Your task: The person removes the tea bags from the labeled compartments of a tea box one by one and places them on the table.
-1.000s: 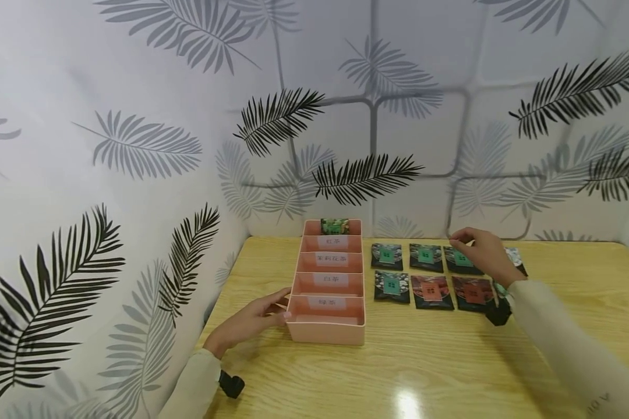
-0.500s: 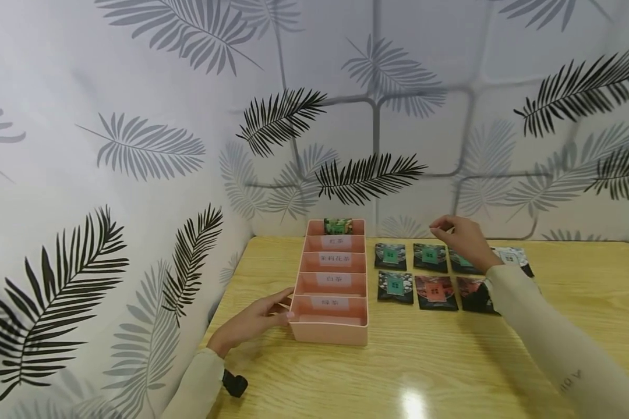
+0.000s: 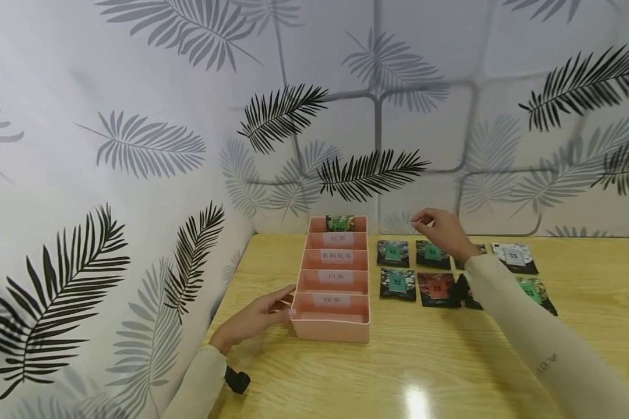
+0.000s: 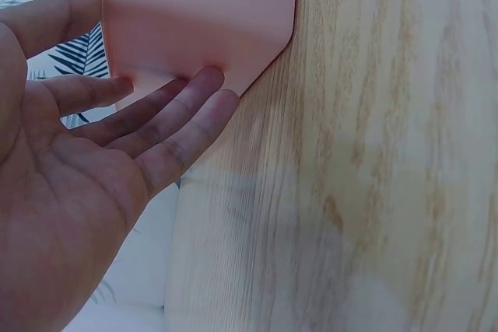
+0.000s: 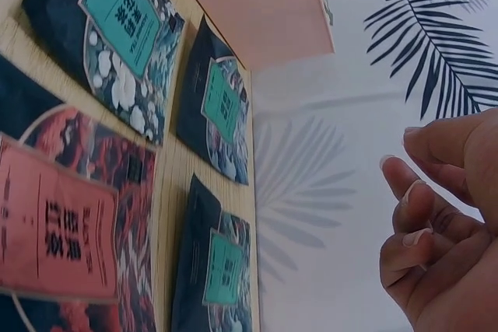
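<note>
A pink divided box [image 3: 332, 331] with labelled compartments stands on the table. My left hand [image 3: 254, 320] rests against its front left corner. In the left wrist view the fingertips [image 4: 206, 79] touch the box's pink side wall. My right hand [image 3: 442, 233] hovers over the back row of tea packets, its fingers loosely bent, holding nothing. Below it lie a green-labelled packet [image 3: 433, 254] and a red-labelled packet [image 3: 437, 289]. Nearer the box are two more green-labelled packets, one behind [image 3: 393, 253] and one in front [image 3: 397, 283]. The right forearm partly hides others.
A green packet [image 3: 340, 223] sits in the box's rearmost compartment. At the right end lie a white packet [image 3: 515, 257] and a packet with a bright green label [image 3: 534, 291]. The patterned wall [image 3: 346, 116] rises directly behind the wooden table [image 3: 382, 378].
My right hand has moved left, from the right part of the back row toward the box, uncovering the white packet and the bright green one. My left hand stays at the box corner.
</note>
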`<action>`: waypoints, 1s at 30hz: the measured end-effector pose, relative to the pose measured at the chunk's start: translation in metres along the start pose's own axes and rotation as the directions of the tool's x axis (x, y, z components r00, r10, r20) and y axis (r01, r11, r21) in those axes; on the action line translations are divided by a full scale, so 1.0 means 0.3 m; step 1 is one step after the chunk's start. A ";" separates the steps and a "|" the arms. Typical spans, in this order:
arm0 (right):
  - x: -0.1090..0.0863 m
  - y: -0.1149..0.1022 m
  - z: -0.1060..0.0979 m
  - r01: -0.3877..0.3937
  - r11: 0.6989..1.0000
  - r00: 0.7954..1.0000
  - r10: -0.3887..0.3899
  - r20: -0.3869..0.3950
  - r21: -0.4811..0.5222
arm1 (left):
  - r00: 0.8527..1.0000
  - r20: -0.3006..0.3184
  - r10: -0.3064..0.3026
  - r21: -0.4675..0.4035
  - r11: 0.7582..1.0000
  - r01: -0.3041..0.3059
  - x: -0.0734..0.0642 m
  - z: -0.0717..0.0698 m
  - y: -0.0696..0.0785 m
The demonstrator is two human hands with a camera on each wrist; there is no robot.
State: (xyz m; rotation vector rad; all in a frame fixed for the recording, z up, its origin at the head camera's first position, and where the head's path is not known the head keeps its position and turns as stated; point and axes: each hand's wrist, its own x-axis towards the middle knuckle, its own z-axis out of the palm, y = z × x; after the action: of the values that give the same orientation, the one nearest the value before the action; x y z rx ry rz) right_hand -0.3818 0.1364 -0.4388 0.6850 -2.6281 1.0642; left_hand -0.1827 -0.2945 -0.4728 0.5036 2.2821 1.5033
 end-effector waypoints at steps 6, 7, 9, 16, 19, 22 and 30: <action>0.045 -0.023 0.051 0.004 1.000 1.000 -0.005 0.028 0.018 | 1.000 -0.003 -0.009 -0.005 1.000 0.009 -0.002 -0.005 0.004; 0.051 -0.030 0.057 0.008 1.000 0.999 -0.009 0.035 0.024 | 1.000 -0.003 -0.013 -0.009 1.000 0.013 -0.003 -0.006 0.005; 0.063 -0.047 0.071 0.010 0.999 0.999 -0.012 0.049 0.041 | 1.000 0.000 -0.016 -0.015 1.000 0.016 -0.003 -0.006 0.003; 0.112 -0.086 0.134 0.021 0.998 0.997 -0.025 0.073 0.055 | 1.000 0.012 -0.017 -0.048 0.999 0.018 -0.007 -0.009 0.006; 0.129 -0.092 0.164 0.023 0.997 0.997 -0.028 0.078 0.070 | 1.000 0.004 -0.016 -0.045 0.999 0.016 -0.007 -0.011 -0.005; 0.146 -0.109 0.187 0.018 0.998 0.996 -0.024 0.084 0.068 | 1.000 0.005 -0.014 -0.052 0.999 0.014 -0.008 -0.013 -0.005; 0.194 -0.149 0.243 0.016 0.998 0.996 -0.021 0.081 0.068 | 1.000 0.011 0.001 -0.022 1.000 -0.001 -0.008 -0.012 -0.002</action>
State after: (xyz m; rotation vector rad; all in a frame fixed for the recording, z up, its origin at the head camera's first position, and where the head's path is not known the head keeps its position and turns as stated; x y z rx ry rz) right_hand -0.4123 0.0377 -0.4424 0.7821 -2.6590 1.1479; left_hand -0.1825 -0.2988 -0.4719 0.5059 2.2544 1.5205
